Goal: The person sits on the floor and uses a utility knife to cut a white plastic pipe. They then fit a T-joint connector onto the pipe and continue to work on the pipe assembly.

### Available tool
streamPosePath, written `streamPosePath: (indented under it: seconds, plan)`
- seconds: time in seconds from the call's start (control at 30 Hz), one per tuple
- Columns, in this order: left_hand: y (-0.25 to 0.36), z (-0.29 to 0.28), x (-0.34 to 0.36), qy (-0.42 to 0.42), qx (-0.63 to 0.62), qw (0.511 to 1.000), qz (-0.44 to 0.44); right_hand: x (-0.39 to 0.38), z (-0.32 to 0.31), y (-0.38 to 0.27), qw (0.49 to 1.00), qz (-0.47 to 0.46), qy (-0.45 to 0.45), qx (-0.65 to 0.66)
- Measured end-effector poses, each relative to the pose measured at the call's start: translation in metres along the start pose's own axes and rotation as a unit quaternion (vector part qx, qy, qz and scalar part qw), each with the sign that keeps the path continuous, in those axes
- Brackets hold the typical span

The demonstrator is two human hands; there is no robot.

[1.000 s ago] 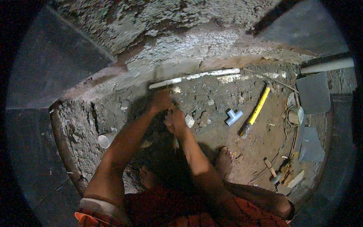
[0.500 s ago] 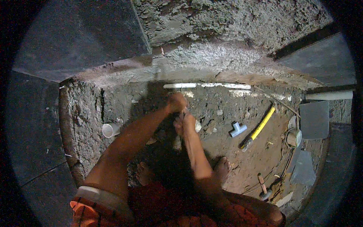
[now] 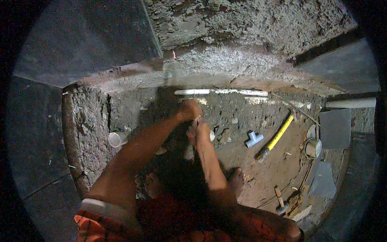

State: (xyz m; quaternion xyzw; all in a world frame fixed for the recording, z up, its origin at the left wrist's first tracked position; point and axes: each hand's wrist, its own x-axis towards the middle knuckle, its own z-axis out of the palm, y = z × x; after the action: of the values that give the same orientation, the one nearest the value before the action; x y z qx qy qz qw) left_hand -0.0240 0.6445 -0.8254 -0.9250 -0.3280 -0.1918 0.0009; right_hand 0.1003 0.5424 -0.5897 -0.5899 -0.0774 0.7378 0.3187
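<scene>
My left hand [image 3: 190, 110] is closed, held low over the dirt just below a white pipe [image 3: 192, 92] that lies along the foot of the wall. Right below it, and nearly touching, my right hand [image 3: 201, 131] has its fingers pinched together. A thin strand [image 3: 195, 150] seems to trail down from the right hand along the wrist. What the fingers themselves grip is too small and dark to name. A pale stone-like lump [image 3: 211, 135] shows beside the right hand.
Rough ground holds a grey pipe tee [image 3: 254, 138], a yellow-handled tool [image 3: 279, 133], a wooden-handled hammer [image 3: 279, 197] and a cup-like container [image 3: 312, 148]. A pipe end [image 3: 117, 139] sticks out at left. Grey tile pieces [image 3: 334, 129] lie at right. My bare foot [image 3: 238, 178] stands near the middle.
My right hand's fingers have shifted slightly, and the thin strand below it shows more clearly. Both hands stay close together in nearly the same place.
</scene>
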Motion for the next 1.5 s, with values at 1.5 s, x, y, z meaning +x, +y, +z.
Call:
streamPosePath:
  seconds: [1.5]
  plan:
    - [0.032,-0.072,0.042,-0.11,0.004,0.992,-0.063,-0.019,0.003,-0.011,0.999,-0.023,0.017,0.039]
